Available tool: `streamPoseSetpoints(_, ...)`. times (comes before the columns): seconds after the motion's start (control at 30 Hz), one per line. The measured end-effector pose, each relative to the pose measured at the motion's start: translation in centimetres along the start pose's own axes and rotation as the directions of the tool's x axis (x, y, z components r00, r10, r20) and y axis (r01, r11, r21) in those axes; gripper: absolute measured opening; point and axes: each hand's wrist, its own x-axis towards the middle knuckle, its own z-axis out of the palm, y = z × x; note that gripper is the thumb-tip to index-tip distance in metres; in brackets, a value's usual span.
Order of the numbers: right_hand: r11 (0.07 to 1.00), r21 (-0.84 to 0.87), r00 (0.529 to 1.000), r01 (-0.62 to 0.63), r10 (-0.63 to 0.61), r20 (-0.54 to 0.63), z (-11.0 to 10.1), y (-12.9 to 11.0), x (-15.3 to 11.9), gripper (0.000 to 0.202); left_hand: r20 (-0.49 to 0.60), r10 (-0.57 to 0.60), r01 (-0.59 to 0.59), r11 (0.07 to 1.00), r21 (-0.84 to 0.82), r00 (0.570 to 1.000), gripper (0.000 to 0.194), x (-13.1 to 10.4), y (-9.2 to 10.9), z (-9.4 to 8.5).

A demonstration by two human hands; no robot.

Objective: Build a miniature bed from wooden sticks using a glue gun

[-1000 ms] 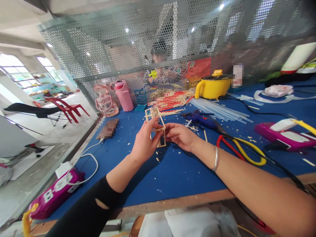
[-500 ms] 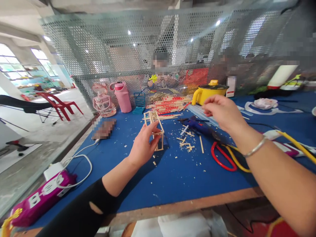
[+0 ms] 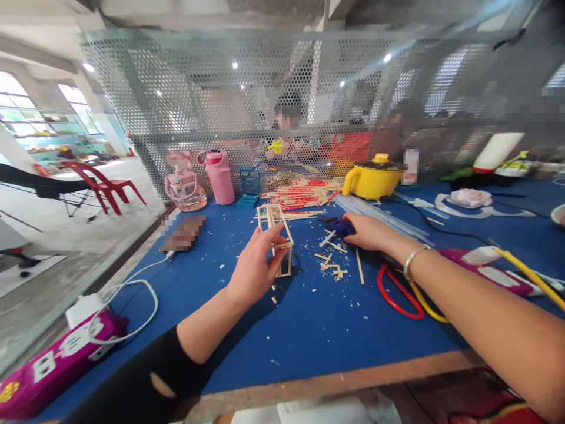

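Note:
My left hand [image 3: 258,262] pinches a small open frame of thin wooden sticks [image 3: 289,259] standing on the blue tabletop [image 3: 265,347]. To its right, my right hand [image 3: 368,231] is on a dark blue tool [image 3: 338,226], whose dark jaws point left; the fingertips are partly hidden, so their grip is unclear. Cut stick pieces [image 3: 333,268] and chips lie between the hands. Behind the frame is a pile of wooden sticks with red marks [image 3: 300,194]. Clear, bluish strips [image 3: 384,217] lie behind my right hand.
A pink bottle [image 3: 219,179], a clear pink jug [image 3: 185,191] and a yellow pot [image 3: 373,179] stand at the back, before a perforated screen [image 3: 212,88]. Red scissor handles [image 3: 397,294] lie right, a purple power strip [image 3: 62,359] front left. A person sits behind the screen.
My right hand has come down and to the left, from the air in front of the yellow pot onto the blue tool. My left hand still holds the stick frame.

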Motion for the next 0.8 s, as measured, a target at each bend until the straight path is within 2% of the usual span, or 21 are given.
streamPoseSetpoints(0.13,0.993,-0.048,0.994,-0.11,0.11,-0.01,0.1,0.8,0.2,0.046,0.011,0.0,0.0,1.0,-0.002,1.0,0.047,0.1,0.0,0.0)
streamPoseSetpoints(0.27,0.997,-0.018,0.997,-0.078,0.078,-0.018,0.0,0.9,-0.1,0.04,-0.008,0.0,0.0,1.0,0.001,1.0,0.047,0.0,0.0,0.0)
streamPoseSetpoints(0.43,0.99,0.071,0.966,-0.121,0.134,-0.221,-0.7,-0.1,-1.3,0.047,-0.019,-0.024,0.023,1.0,-0.016,1.0,0.047,0.0,0.0,0.1)
streamPoseSetpoints(0.53,0.962,0.245,0.887,-0.116,0.212,-0.41,-1.5,-0.3,-2.1,0.048,-0.026,-0.016,0.015,1.0,-0.013,1.0,0.047,0.1,0.1,0.2)
streamPoseSetpoints(0.6,0.895,0.44,0.836,-0.079,0.3,-0.459,-2.2,-0.4,-2.5,0.046,-0.027,-0.015,0.014,1.0,-0.011,1.0,0.047,0.0,0.1,0.2)
streamPoseSetpoints(0.63,0.833,0.55,0.833,-0.059,0.345,-0.433,-2.5,-0.5,-2.6,0.043,-0.025,-0.017,0.017,1.0,-0.01,1.0,0.047,0.0,0.1,0.2)
streamPoseSetpoints(0.73,0.566,0.824,0.876,-0.021,0.408,-0.258,-3.6,-1.3,-3.3,0.037,-0.019,-0.035,0.034,0.999,-0.011,0.999,0.048,-0.1,0.1,0.3)
streamPoseSetpoints(0.8,0.423,0.906,0.892,0.029,0.398,-0.214,-4.3,-2.4,-4.4,0.04,-0.016,-0.039,0.039,0.999,-0.017,0.999,0.049,-0.2,0.0,0.3)
